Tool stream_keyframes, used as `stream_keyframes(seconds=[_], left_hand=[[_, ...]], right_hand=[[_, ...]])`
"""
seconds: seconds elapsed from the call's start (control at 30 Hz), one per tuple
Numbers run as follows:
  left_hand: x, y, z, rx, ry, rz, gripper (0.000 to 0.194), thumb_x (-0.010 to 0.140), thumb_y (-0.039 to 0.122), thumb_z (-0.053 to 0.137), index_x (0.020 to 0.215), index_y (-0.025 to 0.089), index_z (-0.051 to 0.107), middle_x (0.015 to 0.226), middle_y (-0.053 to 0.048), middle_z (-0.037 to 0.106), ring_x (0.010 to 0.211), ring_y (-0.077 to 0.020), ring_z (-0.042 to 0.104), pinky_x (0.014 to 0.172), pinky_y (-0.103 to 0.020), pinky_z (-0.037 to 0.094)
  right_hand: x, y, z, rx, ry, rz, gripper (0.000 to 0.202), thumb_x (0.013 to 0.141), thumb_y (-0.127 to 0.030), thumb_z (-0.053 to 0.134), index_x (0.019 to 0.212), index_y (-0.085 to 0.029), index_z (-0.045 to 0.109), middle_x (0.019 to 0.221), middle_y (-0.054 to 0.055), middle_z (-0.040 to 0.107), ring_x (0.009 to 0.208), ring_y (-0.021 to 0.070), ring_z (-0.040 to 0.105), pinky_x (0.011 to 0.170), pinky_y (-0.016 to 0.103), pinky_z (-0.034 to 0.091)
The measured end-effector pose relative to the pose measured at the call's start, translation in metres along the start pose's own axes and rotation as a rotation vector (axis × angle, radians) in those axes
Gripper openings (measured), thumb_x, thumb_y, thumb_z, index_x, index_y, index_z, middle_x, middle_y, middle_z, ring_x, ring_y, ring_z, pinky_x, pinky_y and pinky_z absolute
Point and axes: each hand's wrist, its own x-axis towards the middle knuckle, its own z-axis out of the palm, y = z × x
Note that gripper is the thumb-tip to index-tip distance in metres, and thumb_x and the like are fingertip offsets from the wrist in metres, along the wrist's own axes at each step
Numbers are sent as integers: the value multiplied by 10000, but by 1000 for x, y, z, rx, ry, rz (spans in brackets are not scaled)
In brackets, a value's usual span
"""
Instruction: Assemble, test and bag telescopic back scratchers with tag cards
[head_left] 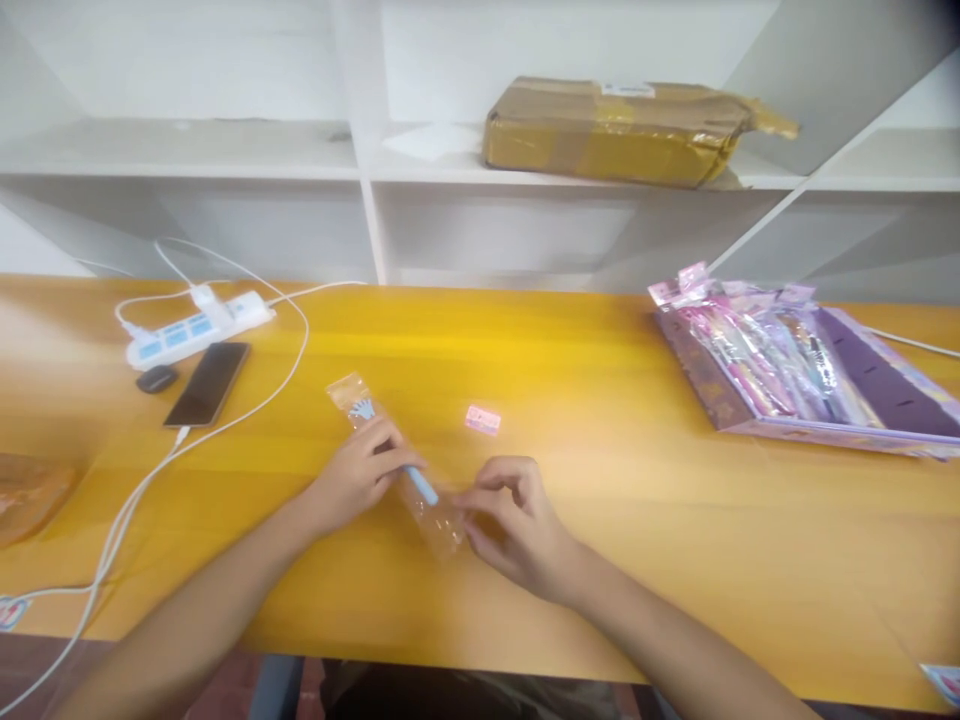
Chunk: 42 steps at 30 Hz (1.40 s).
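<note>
A light blue stick-shaped item (421,485) with a small crown-like or hand-like top lies inside a clear plastic sleeve (442,525) on the table. My left hand (364,470) has its fingers closed over the middle of the item through the sleeve. At the sleeve's lower right end, my right hand (517,520) pinches the plastic edge between thumb and fingers. A small pink card (482,420) rests on the table just above my right hand, touched by neither hand.
A purple box (892,385) of wrapped items stands at the right. To the left are a phone (208,384), a black object (157,379), a power strip (176,338) and white cables. A taped parcel (600,135) sits on the shelf (187,150) behind. An orange object (34,495) lies far left.
</note>
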Motion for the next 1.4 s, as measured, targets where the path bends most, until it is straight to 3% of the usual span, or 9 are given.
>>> stream_keyframes(seconds=[0.17,0.3,0.37,0.47,0.57,0.67,0.87,1.1,1.4], left_hand=[[0,5,7,14,-94,-110,301,990,140,620,1266,245,680,1081,-68,655,1044,-216,609,938,-382,532],[-2,3,11,19,-8,-467,538,913,300,768,1410,243,570,1112,-61,617,924,-207,647,837,-381,571],[-3,3,13,-157,32,-644,662,941,371,735,1529,260,453,1017,-22,607,711,-142,621,672,-311,557],[-3,5,14,-652,-53,-775,784,1017,465,613,1667,335,194,1084,-46,642,622,-119,662,568,-274,552],[-4,12,17,-1023,-169,-763,704,1044,532,543,1660,335,265,1148,-93,662,779,-182,751,705,-350,626],[-6,20,20,-1160,-228,-655,647,1011,552,609,1580,301,429,1088,-93,693,923,-211,737,869,-403,613],[-7,34,25,-953,-138,-494,510,797,438,895,1177,251,612,1207,-75,522,1023,-179,610,930,-355,573],[-8,37,27,-817,-154,-527,236,983,418,693,993,218,569,1016,-26,531,940,-164,550,869,-306,490],[-2,38,21,-860,-206,-513,261,1032,408,616,890,190,633,998,-28,582,935,-166,562,863,-290,432]], right_hand=[[-1,-4,-2,-95,-39,-111,199,984,-155,638,1153,-261,648,1127,87,628,999,199,641,823,332,570],[8,0,0,17,-110,-46,197,1010,-144,593,1176,-248,606,1222,109,671,1130,227,649,947,406,565],[12,1,4,122,-85,65,163,1020,-140,565,1142,-245,586,1237,112,665,1161,222,647,978,410,563],[13,2,10,251,-24,191,104,1044,-156,531,1088,-239,574,1187,104,671,1132,205,658,974,390,562],[14,2,15,306,9,206,85,1050,-168,532,1078,-237,575,1118,85,682,1058,192,662,933,370,557],[14,3,16,285,33,219,68,1046,-179,548,1069,-236,577,1022,62,673,939,178,648,844,340,547],[13,2,20,251,154,299,78,1037,-210,594,1111,-233,609,894,22,624,740,135,605,665,269,511],[13,-1,23,319,188,276,182,1013,-219,664,1183,-234,599,874,9,646,733,122,621,684,263,532],[14,3,26,482,180,348,325,1039,-196,614,1332,-276,498,892,-21,638,737,103,611,693,244,519]])
